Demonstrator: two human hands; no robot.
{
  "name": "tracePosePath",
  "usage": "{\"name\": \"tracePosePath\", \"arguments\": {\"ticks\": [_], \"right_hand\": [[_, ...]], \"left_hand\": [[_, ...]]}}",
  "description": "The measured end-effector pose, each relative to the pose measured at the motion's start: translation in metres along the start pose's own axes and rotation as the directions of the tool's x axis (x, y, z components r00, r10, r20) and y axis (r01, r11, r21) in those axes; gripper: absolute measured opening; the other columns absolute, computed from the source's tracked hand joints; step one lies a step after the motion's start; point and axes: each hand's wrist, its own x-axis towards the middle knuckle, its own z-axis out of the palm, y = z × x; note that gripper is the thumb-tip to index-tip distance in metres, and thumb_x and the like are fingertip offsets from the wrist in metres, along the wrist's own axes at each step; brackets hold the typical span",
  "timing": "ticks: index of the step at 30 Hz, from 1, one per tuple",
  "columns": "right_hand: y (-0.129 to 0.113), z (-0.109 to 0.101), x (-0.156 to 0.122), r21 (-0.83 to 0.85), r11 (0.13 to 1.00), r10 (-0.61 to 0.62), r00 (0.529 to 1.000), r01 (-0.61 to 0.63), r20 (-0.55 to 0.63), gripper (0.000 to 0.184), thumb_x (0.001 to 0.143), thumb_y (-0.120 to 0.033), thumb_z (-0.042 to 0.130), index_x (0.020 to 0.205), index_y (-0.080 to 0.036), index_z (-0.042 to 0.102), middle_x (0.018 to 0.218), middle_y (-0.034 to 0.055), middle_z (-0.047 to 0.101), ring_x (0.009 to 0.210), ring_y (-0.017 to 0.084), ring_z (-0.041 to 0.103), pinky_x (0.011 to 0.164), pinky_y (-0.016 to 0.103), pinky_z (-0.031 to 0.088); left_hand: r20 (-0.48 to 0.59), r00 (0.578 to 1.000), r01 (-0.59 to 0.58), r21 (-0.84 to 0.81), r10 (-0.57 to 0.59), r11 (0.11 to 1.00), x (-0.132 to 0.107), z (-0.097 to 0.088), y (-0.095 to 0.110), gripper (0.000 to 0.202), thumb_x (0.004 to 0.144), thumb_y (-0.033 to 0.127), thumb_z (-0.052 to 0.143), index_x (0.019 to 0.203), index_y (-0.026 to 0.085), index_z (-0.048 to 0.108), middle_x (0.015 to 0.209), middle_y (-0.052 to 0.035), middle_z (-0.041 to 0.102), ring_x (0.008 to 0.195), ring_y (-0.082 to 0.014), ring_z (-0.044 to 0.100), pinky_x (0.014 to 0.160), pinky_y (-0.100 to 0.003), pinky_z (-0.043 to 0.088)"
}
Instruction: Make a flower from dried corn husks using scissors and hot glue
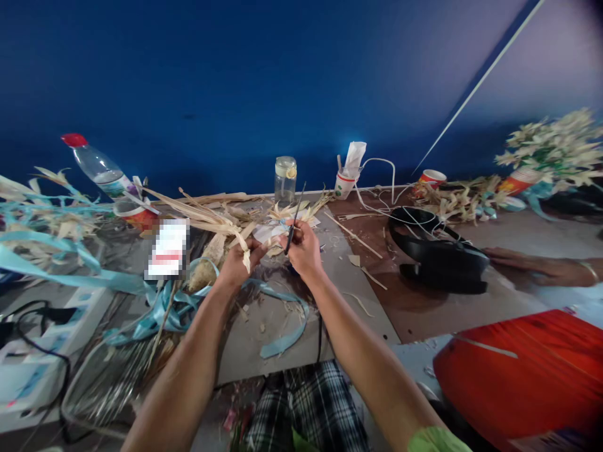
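Note:
In the middle of the head view, my left hand (238,263) is closed on a pale dried corn husk strip (246,256), which hangs over its fingers. My right hand (305,250) is wrapped round a pair of dark scissors (294,220), whose tip points up and away from me. The two hands are close together, and their fingertips partly hide the husk between them. More dried husks (207,216) lie just beyond my left hand. A light blue ribbon (285,342) curls on the table below the hands.
A lidded jar (285,179) and a white cup (346,185) stand by the blue wall. At left are a tilted bottle (101,169), a phone (167,249) and tangled ribbon. A black headset-like object (438,263), another person's hand (522,263) and a red seat (527,376) are at right.

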Motion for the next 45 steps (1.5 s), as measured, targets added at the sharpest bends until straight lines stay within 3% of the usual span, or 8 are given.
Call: {"name": "tracePosePath", "arguments": {"ticks": [5,9,12,15,22,34,39,45], "right_hand": [[0.002,0.007,-0.008,-0.038,0.999,-0.004,0.999,0.006,0.042,0.042,0.065,-0.029,0.067,0.102,-0.018,0.050,0.065,-0.0058,0.054,0.058,0.010,0.052,0.055,0.022,0.039],[0.010,0.016,-0.014,-0.067,0.998,0.019,0.994,-0.012,0.104,0.045,0.063,-0.030,0.070,0.101,-0.018,0.050,0.067,-0.0036,0.056,0.060,0.012,0.054,0.057,0.024,0.042],[0.011,0.019,-0.019,-0.071,0.997,0.023,0.986,-0.011,0.167,0.045,0.063,-0.032,0.069,0.101,-0.018,0.050,0.069,-0.0023,0.056,0.063,0.013,0.055,0.059,0.024,0.043],[0.004,0.018,-0.023,-0.082,0.996,0.046,0.972,-0.027,0.229,0.045,0.063,-0.033,0.070,0.102,-0.018,0.051,0.070,-0.0022,0.055,0.063,0.012,0.053,0.059,0.024,0.041],[-0.003,0.011,-0.016,0.068,0.994,0.072,0.978,-0.087,0.197,0.051,0.062,-0.038,0.073,0.102,-0.020,0.047,0.074,-0.0032,0.058,0.062,0.010,0.051,0.057,0.022,0.040],[0.000,0.012,-0.015,-0.069,0.995,0.083,0.987,-0.074,0.140,0.049,0.061,-0.037,0.073,0.101,-0.019,0.051,0.061,-0.0063,0.050,0.054,0.009,0.043,0.053,0.023,0.035],[-0.009,0.009,-0.017,-0.044,0.987,0.163,0.946,-0.157,0.281,0.048,0.060,-0.045,0.073,0.096,-0.017,0.056,0.065,-0.0051,0.049,0.057,0.008,0.043,0.055,0.022,0.034],[-0.005,0.003,-0.019,-0.258,0.959,0.212,0.894,-0.114,0.395,0.038,0.069,-0.044,0.066,0.094,-0.015,0.061,0.065,-0.0030,0.051,0.060,0.011,0.045,0.057,0.024,0.036]], "left_hand": [[-0.183,0.979,0.024,-0.330,-0.089,0.944,0.004,0.002,-0.007,0.027,0.062,0.038,0.075,0.067,0.016,0.058,0.059,0.0032,0.052,0.054,-0.0091,0.049,0.055,-0.022,0.041],[-0.186,0.960,0.040,-0.653,-0.211,0.757,0.006,0.004,-0.004,0.033,0.053,0.028,0.081,0.063,0.016,0.052,0.058,0.0065,0.047,0.050,-0.0052,0.044,0.052,-0.019,0.041],[-0.191,0.944,0.040,-0.742,-0.268,0.669,0.008,0.001,-0.002,0.036,0.052,0.024,0.082,0.062,0.016,0.049,0.052,0.0097,0.040,0.043,-0.0023,0.035,0.051,-0.018,0.042],[-0.216,0.944,0.012,-0.732,-0.249,0.681,0.009,-0.003,-0.003,0.034,0.054,0.025,0.081,0.062,0.016,0.049,0.052,0.0095,0.040,0.042,-0.0018,0.033,0.050,-0.018,0.042],[-0.234,0.970,-0.038,-0.413,-0.065,0.910,0.007,-0.009,-0.009,0.024,0.066,0.034,0.074,0.064,0.016,0.059,0.059,0.0028,0.049,0.054,-0.0078,0.047,0.054,-0.020,0.042],[-0.190,0.967,0.028,-0.584,-0.170,0.811,0.007,0.000,-0.008,0.035,0.057,0.036,0.080,0.059,0.016,0.051,0.056,0.0052,0.044,0.050,-0.0060,0.042,0.051,-0.020,0.042],[-0.341,0.936,-0.063,-0.408,-0.088,0.911,0.007,-0.007,-0.007,0.027,0.066,0.037,0.072,0.061,0.017,0.055,0.051,0.0045,0.044,0.049,-0.0074,0.044,0.049,-0.019,0.038],[-0.484,0.872,-0.135,-0.386,-0.076,0.913,0.013,-0.016,-0.009,0.021,0.069,0.034,0.067,0.064,0.017,0.057,0.051,0.0058,0.041,0.045,-0.0061,0.041,0.049,-0.021,0.038]]}}
